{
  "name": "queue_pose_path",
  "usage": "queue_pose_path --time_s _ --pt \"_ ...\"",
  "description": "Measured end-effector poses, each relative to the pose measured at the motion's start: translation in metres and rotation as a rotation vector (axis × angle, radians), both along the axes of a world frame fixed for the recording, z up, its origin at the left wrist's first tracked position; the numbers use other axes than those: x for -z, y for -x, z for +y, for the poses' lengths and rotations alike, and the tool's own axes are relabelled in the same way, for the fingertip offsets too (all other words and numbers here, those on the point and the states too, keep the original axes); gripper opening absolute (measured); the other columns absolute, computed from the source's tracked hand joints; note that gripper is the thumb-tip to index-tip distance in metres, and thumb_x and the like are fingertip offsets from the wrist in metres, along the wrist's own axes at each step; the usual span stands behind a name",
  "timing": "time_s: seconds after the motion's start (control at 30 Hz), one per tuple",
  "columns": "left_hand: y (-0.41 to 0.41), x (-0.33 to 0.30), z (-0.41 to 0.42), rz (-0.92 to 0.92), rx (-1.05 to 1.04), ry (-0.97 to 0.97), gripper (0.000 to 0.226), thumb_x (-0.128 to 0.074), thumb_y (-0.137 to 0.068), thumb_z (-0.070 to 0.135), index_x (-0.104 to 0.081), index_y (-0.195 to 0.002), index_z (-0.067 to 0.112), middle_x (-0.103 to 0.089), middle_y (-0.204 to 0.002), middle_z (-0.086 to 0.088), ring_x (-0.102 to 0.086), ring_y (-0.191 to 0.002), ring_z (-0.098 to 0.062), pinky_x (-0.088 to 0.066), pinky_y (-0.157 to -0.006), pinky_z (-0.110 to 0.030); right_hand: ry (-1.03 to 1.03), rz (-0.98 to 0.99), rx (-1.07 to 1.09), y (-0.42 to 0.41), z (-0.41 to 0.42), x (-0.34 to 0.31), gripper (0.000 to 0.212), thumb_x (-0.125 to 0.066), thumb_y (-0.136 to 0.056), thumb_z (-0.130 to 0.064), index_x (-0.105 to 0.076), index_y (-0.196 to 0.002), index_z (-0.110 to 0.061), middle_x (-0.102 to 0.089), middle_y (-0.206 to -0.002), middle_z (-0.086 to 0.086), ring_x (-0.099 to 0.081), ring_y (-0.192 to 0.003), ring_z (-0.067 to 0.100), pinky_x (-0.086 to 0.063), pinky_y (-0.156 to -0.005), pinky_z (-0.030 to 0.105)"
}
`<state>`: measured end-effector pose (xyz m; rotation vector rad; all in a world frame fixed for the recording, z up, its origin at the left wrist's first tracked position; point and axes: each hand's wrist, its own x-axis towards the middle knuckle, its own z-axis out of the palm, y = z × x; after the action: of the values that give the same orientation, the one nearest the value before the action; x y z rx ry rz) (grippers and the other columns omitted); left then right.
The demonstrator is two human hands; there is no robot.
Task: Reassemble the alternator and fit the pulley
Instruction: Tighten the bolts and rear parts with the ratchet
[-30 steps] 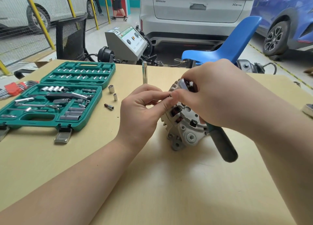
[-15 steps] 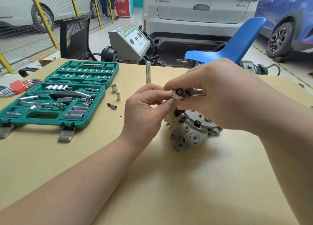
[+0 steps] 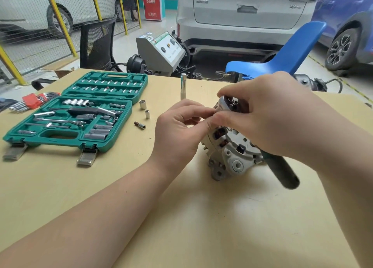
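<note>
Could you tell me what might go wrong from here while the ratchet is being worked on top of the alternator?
1. The alternator rests on the table with neither hand bracing its body, so turning force from the ratchet could tip or roll it.
2. The left hand has its fingers close beside the ratchet head gripped by the right hand; a slip could pinch them.
3. Loose sockets and a tall upright socket nearby could get knocked over.
</note>
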<state>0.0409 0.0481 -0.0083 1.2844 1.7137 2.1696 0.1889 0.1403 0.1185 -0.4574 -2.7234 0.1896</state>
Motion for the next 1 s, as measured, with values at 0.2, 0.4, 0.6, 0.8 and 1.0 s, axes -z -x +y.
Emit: queue_pose_path --time_s 0.2,0.4,0.6,0.8,1.0 --pt "0.001 0.001 0.001 -0.010 -0.012 0.027 0.016 -0.088 -0.087 0.009 -0.085 -0.096 0.022 -0.072 -0.089 0.012 -0.068 -0.085 -0.018 -0.060 -0.076 -0.044 -0.027 -0.051 -0.116 0.000 -0.007 0.000 0.018 -0.069 -0.094 -0.044 -0.067 -0.112 -0.042 -0.070 -0.088 -0.009 -0.060 -0.091 0.022 -0.055 -0.075 0.044" --pt "-0.005 -0.005 -0.004 0.103 -0.073 0.031 0.017 -0.084 -0.091 0.028 -0.082 -0.105 0.020 -0.072 -0.097 0.010 -0.066 -0.091 -0.012 -0.059 -0.084 -0.049 0.100 0.058 -0.148 0.000 0.009 0.004 0.029 -0.070 -0.095 -0.044 -0.072 -0.122 -0.034 -0.061 -0.067 -0.028 -0.057 -0.070 -0.003 -0.045 -0.064 0.019" --pt "-0.004 -0.016 -0.016 0.348 -0.162 -0.044 0.014 -0.080 -0.097 0.018 -0.083 -0.109 0.013 -0.074 -0.098 0.015 -0.066 -0.096 -0.020 -0.055 -0.086 -0.039 0.651 0.146 -0.335 -0.003 0.011 0.001 0.023 -0.061 -0.098 -0.045 -0.076 -0.115 -0.048 -0.058 -0.061 0.004 -0.049 -0.052 0.011 -0.040 -0.047 0.021" --pt "-0.002 -0.020 -0.025 0.518 -0.225 -0.065 0.013 -0.079 -0.097 0.011 -0.082 -0.108 0.005 -0.072 -0.100 0.013 -0.062 -0.095 -0.013 -0.047 -0.089 -0.027 0.901 0.211 -0.405 0.002 0.003 0.002 0.018 -0.071 -0.092 -0.033 -0.082 -0.105 -0.033 -0.063 -0.073 0.026 -0.049 -0.054 0.022 -0.042 -0.045 0.027" --pt "0.019 -0.015 -0.030 0.586 -0.290 -0.019 0.013 -0.080 -0.096 0.013 -0.082 -0.108 0.006 -0.074 -0.103 0.011 -0.063 -0.096 -0.017 -0.050 -0.090 -0.028 1.079 0.378 -0.409 0.005 -0.011 0.002 0.018 -0.076 -0.086 -0.024 -0.083 -0.100 -0.017 -0.054 -0.071 0.037 -0.043 -0.054 0.030 -0.036 -0.042 0.024"
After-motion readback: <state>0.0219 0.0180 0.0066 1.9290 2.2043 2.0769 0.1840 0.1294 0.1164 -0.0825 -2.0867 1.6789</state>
